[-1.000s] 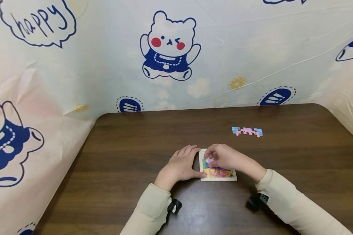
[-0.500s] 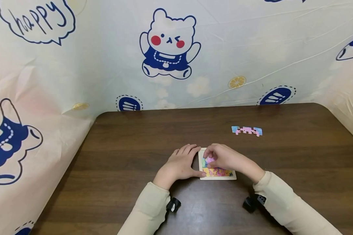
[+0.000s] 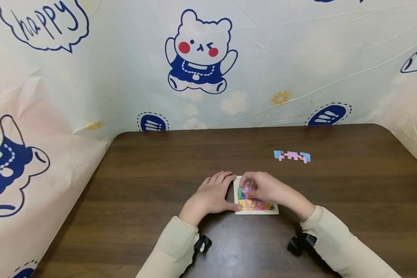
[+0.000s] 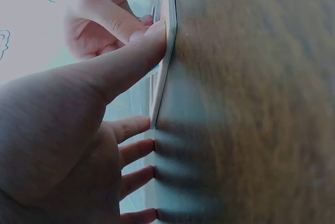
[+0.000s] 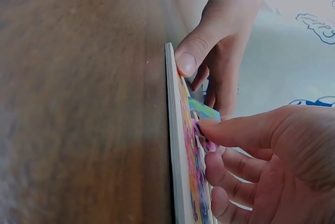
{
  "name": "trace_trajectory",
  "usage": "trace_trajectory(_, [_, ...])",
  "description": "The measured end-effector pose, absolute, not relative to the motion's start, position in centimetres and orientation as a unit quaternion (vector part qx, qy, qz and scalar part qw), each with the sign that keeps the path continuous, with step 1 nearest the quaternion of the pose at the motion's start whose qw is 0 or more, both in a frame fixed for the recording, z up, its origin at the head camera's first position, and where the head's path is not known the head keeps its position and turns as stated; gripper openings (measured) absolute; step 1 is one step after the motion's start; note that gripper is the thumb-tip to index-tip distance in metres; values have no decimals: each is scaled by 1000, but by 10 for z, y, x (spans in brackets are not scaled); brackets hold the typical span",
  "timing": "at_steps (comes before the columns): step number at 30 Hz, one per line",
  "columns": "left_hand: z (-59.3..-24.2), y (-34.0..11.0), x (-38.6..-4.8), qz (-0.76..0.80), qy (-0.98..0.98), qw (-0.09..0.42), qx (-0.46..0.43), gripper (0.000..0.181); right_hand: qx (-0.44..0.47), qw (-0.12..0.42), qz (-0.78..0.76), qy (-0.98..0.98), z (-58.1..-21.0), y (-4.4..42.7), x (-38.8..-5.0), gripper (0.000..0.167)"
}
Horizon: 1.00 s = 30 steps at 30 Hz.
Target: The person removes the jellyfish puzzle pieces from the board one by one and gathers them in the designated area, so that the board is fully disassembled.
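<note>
A small jigsaw puzzle in a pale frame point(image 3: 257, 212) lies on the table, its lower part covered with yellow and pink pieces. My left hand point(image 3: 208, 197) is spread at the frame's left side; its thumb point(image 4: 141, 46) presses the near left corner and the other fingertips touch the table and the frame's far corner. Over the puzzle's upper left, my right hand point(image 3: 266, 188) pinches a pink puzzle piece point(image 5: 209, 145) between thumb and fingers. Beside it, a green and blue piece point(image 5: 205, 110) shows in the right wrist view. The right hand hides the puzzle's upper right.
Several loose pink and blue puzzle pieces point(image 3: 292, 155) lie in a row farther back on the right of the brown table point(image 3: 160, 166). Behind the table hangs a printed cloth point(image 3: 132, 69) that meets its back edge.
Both hands stay at the puzzle with almost no travel. The right fingers shift slightly with the pink puzzle piece over the same spot. The loose pieces lie as before.
</note>
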<state>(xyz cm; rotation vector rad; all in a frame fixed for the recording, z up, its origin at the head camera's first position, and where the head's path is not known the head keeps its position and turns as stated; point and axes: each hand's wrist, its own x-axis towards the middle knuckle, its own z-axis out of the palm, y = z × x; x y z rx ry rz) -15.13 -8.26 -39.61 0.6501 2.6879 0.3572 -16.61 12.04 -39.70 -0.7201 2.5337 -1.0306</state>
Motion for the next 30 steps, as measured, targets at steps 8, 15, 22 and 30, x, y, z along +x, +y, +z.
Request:
trace_trajectory(8, [-395, -80, -154, 132, 948, 178, 231, 89, -284, 168, -401, 855, -399, 130, -171, 13])
trace_trajectory(15, [-394, -78, -157, 138, 949, 175, 224, 87, -293, 191, -414, 840, -399, 133, -175, 13])
trace_trajectory(22, [-392, -77, -156, 133, 949, 175, 225, 88, -284, 188, -416, 843, -395, 139, -178, 14])
trace_trajectory(30, [-390, -82, -155, 129, 945, 178, 241, 90, -239, 155, -414, 865, -388, 152, -184, 13])
